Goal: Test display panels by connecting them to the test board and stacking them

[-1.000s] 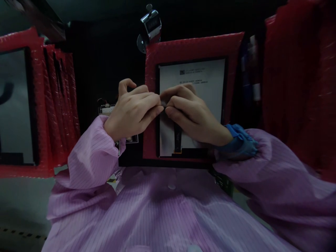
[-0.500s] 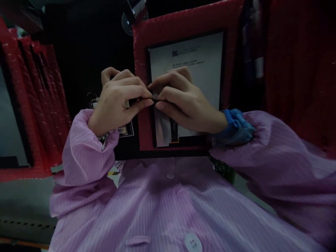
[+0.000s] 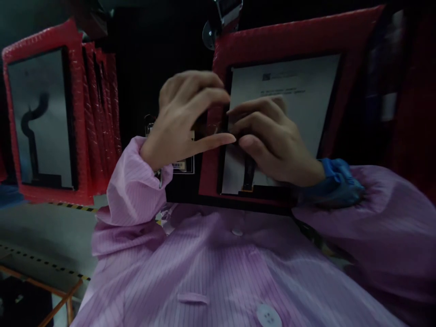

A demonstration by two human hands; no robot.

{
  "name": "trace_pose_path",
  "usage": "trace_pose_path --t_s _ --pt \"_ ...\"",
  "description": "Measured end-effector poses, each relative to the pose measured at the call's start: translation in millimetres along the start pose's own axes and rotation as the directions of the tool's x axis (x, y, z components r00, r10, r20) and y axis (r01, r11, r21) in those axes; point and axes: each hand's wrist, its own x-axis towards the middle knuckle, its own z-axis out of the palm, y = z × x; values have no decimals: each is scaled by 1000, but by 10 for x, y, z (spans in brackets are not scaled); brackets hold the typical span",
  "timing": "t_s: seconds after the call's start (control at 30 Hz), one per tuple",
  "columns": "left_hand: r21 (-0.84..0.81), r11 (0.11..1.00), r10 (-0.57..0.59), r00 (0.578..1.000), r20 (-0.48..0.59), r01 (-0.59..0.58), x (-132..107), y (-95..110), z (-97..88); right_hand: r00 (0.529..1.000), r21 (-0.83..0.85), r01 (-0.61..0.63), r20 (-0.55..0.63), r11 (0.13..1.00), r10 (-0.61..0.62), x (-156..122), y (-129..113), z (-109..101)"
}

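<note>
A pale display panel with a dark flex strip lies in a red bubble-wrap tray straight ahead. My left hand and my right hand meet fingertip to fingertip over the panel's left edge. Both are curled in a pinch on something small and dark that I cannot make out. Motion blurs the left fingers. Purple smock sleeves cover both arms, and a blue cuff sits at the right wrist.
A second panel in a red tray stands at the left, with several more red trays stacked behind it. A small circuit board with a label lies under my left wrist. A metal clamp is at the top. Grey bench edge with hazard tape.
The view has swung to the left, bringing the left tray into sight. My left hand has risen a little and its fingers have spread slightly; both hands stay pinched together.
</note>
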Motion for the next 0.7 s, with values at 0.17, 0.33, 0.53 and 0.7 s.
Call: trace_pose_path --t_s 0.17,0.33,0.53,0.7 --pt "92 936 -260 845 -468 339 -644 320 184 974 30 -53 -217 998 59 -44 -12 -12" --pt "418 799 -349 899 -264 432 -1096 531 626 936 84 -185 -287 979 202 -81 -25 -47" --pt "425 780 -400 888 -226 459 -1129 522 676 910 99 -201 -350 975 223 -88 -61 -123" --pt "515 747 -359 907 -222 421 -1141 501 633 845 118 -294 -432 949 315 -119 -136 -268"
